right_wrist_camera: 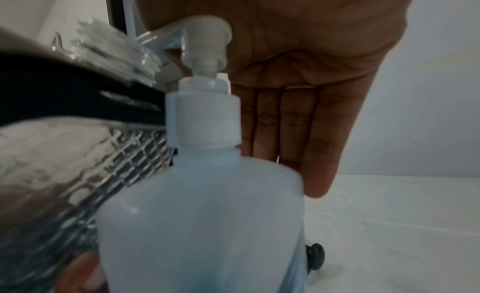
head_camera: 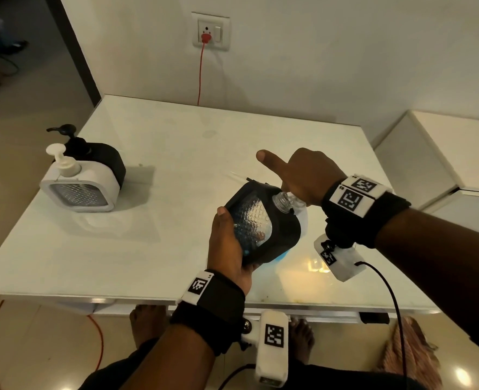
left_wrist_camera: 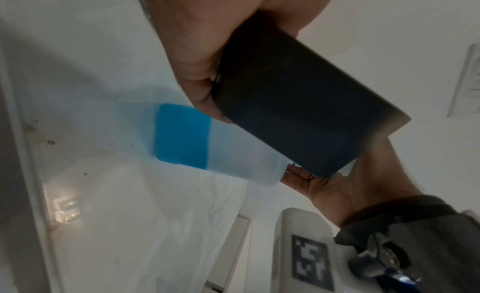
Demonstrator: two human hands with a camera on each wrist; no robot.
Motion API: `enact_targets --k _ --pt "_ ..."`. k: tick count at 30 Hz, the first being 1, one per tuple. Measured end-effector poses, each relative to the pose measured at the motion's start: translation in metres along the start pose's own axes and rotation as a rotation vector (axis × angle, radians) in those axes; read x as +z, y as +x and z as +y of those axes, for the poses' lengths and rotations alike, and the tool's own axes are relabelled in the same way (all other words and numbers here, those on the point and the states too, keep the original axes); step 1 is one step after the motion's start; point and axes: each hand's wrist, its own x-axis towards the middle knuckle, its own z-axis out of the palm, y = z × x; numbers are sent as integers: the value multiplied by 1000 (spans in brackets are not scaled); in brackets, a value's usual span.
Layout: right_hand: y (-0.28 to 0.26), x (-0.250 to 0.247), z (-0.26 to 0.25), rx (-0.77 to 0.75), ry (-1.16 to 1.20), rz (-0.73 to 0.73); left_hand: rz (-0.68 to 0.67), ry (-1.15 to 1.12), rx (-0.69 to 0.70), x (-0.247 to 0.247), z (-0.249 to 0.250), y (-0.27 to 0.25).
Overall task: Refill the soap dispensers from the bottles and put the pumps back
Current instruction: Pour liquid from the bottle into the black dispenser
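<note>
Left hand [head_camera: 229,243] grips the tilted black dispenser [head_camera: 263,226]. Right hand [head_camera: 303,178], fingers straight, presses the refill bottle's pump head [right_wrist_camera: 205,40]. Keep spout over the dispenser's threaded neck [head_camera: 281,201], at the dispenser's 1 o'clock.

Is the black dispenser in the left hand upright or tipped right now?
Tipped. The left hand holds the black dispenser off the table, its open threaded neck angled toward the refill bottle's pump spout.

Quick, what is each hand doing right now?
Left hand: grips the tilted black dispenser.
Right hand: open, palm pressing the white bottle's pump.
</note>
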Motion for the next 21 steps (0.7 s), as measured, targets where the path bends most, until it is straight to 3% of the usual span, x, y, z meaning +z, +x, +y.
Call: enact_targets --k 6,15,21 --pt "-1 -12 -7 36 71 -118 -8 1 8 -1 0 2" --pt "6 2 4 -36 -34 11 9 10 7 3 1 -1" --pt "5 -8 -2 -11 35 -97 12 21 -2 2 2 -1"
